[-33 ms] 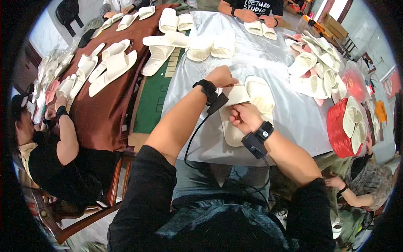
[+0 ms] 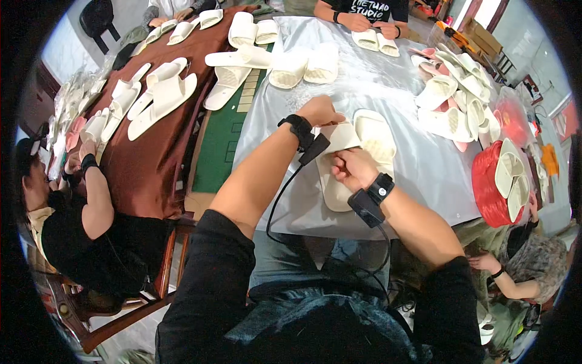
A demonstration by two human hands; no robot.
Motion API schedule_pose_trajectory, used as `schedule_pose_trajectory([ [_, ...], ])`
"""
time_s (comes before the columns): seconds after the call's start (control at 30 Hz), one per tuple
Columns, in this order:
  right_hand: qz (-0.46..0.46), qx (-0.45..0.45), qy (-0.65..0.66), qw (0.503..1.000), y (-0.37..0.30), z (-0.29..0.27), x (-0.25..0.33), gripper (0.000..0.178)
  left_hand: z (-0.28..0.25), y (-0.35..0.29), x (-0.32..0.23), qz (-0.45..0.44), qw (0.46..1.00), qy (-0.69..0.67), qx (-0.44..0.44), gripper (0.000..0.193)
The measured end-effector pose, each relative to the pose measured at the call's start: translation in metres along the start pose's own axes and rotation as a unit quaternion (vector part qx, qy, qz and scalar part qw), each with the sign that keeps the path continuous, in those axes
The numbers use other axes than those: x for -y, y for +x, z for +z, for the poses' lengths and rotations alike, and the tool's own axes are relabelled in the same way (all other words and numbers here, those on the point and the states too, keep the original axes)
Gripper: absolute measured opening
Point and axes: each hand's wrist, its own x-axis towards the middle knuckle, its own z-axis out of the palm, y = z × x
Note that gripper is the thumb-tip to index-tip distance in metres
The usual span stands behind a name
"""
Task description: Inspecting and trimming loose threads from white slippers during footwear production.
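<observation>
Slipper (image 2: 329, 182) runs roughly 12-to-6, left hand (image 2: 319, 110) by its strap (image 2: 341, 137) at 11, right hand (image 2: 356, 167) nearer the heel (image 2: 337, 203) at 3; fingers (image 2: 341, 171) curled, can't tell if they're gripping.

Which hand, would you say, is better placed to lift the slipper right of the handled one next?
Probably the right hand: it is close to the neighbouring slipper, while the left hand is at the strap's left side.
</observation>
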Motion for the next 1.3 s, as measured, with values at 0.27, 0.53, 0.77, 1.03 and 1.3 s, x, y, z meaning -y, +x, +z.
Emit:
schedule_pose_trajectory([
  [0.27,0.008,0.023,0.006,1.000,0.022,-0.009,0.005,0.009,0.007,0.007,0.013,0.009,1.000,0.007,0.008,0.037],
  [0.53,0.020,0.045,-0.016,0.999,0.006,-0.005,0.005,0.010,0.012,-0.017,0.015,-0.054,0.962,-0.238,-0.120,0.009],
  [0.77,0.011,0.018,-0.023,1.000,0.011,-0.007,0.000,0.007,0.009,-0.033,0.014,-0.016,0.957,-0.093,-0.275,0.007],
  [1.03,-0.049,0.031,0.067,0.996,0.020,-0.016,-0.005,0.005,0.005,-0.042,0.008,-0.035,0.974,-0.152,-0.166,0.013],
  [1.3,-0.029,0.012,-0.005,0.999,0.013,-0.012,0.003,0.004,0.006,-0.036,0.016,-0.031,0.986,-0.091,-0.139,0.018],
])
